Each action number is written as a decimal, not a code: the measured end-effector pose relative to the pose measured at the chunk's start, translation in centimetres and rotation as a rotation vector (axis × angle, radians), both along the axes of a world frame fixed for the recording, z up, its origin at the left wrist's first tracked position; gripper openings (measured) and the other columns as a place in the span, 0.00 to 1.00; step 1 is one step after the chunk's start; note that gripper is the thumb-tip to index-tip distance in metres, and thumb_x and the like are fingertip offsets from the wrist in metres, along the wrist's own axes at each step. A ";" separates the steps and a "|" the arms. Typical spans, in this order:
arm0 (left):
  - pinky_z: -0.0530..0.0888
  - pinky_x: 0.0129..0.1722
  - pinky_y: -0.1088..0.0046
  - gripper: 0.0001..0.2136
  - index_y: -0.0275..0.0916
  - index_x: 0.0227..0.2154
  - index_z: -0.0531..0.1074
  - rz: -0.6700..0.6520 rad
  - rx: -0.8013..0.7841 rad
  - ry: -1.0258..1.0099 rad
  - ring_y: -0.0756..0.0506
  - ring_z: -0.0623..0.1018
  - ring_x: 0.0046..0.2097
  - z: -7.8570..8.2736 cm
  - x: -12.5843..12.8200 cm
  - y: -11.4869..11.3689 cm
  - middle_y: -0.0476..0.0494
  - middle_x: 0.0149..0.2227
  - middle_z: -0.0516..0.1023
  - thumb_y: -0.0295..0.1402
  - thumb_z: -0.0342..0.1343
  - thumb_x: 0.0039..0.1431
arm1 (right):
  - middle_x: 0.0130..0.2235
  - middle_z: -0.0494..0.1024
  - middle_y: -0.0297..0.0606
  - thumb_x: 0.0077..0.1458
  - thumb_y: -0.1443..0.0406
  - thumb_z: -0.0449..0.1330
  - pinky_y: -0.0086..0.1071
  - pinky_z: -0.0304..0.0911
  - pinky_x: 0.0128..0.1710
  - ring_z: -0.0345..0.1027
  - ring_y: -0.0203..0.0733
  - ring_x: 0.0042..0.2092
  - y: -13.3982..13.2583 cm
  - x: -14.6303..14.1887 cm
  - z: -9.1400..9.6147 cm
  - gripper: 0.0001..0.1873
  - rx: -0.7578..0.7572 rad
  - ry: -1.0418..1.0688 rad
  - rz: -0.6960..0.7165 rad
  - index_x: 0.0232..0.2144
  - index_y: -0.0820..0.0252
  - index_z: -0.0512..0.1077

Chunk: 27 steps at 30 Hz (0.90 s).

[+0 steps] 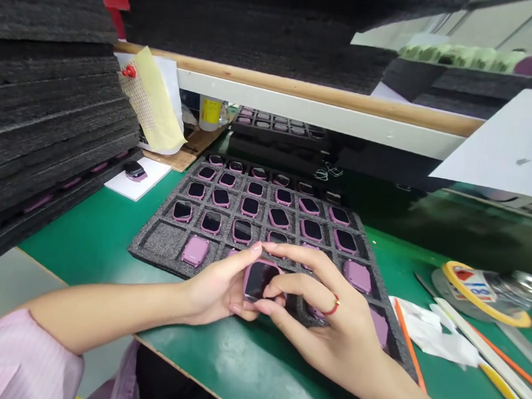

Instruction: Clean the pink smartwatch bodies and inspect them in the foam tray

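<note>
- left hand (218, 288) and right hand (333, 336): both grips closed on the pink watch (259, 279), just above the foam tray (160, 240)
- hands hide some front pockets
- tape roll (485, 293) label's too blurry to read

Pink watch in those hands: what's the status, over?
Left hand and right hand both pinch the pink watch, screen up. Held above near edge of foam tray. Nothing blocking the hands.

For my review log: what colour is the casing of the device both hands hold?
The device has a pink casing; head view shows it.
</note>
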<state>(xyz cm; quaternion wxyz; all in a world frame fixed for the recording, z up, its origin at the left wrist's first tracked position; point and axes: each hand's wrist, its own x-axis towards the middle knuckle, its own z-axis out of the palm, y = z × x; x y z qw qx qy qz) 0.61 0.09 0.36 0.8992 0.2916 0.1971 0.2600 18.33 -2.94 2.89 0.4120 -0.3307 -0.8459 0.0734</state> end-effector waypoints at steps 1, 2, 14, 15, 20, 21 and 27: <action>0.53 0.20 0.80 0.22 0.36 0.32 0.71 0.015 -0.009 -0.007 0.56 0.63 0.22 0.1 0.0 0.0 0.50 0.26 0.70 0.53 0.56 0.61 | 0.49 0.79 0.45 0.58 0.71 0.65 0.38 0.73 0.46 0.76 0.44 0.46 0.0 -0.1 0.1 0.05 0.012 0.019 -0.008 0.36 0.58 0.74; 0.52 0.20 0.80 0.21 0.36 0.32 0.70 0.028 -0.017 -0.009 0.56 0.62 0.21 0.1 0.1 0.0 0.52 0.25 0.68 0.53 0.56 0.62 | 0.46 0.80 0.43 0.58 0.72 0.65 0.38 0.73 0.46 0.76 0.43 0.46 0.0 -0.2 0.3 0.06 0.024 0.039 -0.018 0.37 0.58 0.75; 0.56 0.19 0.78 0.25 0.34 0.36 0.78 0.011 0.007 0.023 0.56 0.64 0.19 0.6 0.0 0.2 0.44 0.29 0.78 0.56 0.60 0.57 | 0.51 0.77 0.44 0.58 0.59 0.68 0.46 0.75 0.55 0.76 0.49 0.54 -0.5 0.5 -0.7 0.23 -0.263 0.377 -0.037 0.53 0.51 0.68; 0.56 0.19 0.78 0.25 0.34 0.36 0.78 0.009 0.007 0.031 0.56 0.63 0.19 0.7 0.0 0.2 0.45 0.29 0.78 0.56 0.60 0.56 | 0.54 0.75 0.46 0.54 0.58 0.71 0.49 0.73 0.57 0.73 0.51 0.57 -0.3 0.5 -0.9 0.30 -0.271 0.298 -0.030 0.56 0.51 0.66; 0.56 0.19 0.78 0.26 0.33 0.38 0.78 -0.004 0.026 0.030 0.57 0.63 0.19 0.7 -0.1 0.0 0.45 0.30 0.78 0.56 0.58 0.58 | 0.53 0.75 0.46 0.53 0.60 0.71 0.46 0.72 0.56 0.71 0.49 0.57 0.1 0.3 -1.5 0.30 -0.189 0.113 -0.013 0.55 0.54 0.67; 0.56 0.20 0.78 0.26 0.33 0.38 0.78 -0.008 0.026 0.018 0.57 0.64 0.19 0.7 -0.1 0.0 0.45 0.30 0.78 0.56 0.58 0.58 | 0.53 0.75 0.46 0.54 0.61 0.71 0.44 0.73 0.55 0.72 0.48 0.56 0.1 0.3 -1.5 0.28 -0.186 0.114 -0.006 0.55 0.54 0.68; 0.56 0.19 0.79 0.24 0.34 0.37 0.78 0.007 0.031 -0.006 0.56 0.65 0.20 0.7 -0.2 0.0 0.44 0.31 0.78 0.54 0.59 0.58 | 0.60 0.71 0.49 0.56 0.59 0.70 0.49 0.69 0.60 0.66 0.52 0.63 -0.3 0.3 -1.3 0.33 -0.210 0.138 -0.013 0.61 0.54 0.64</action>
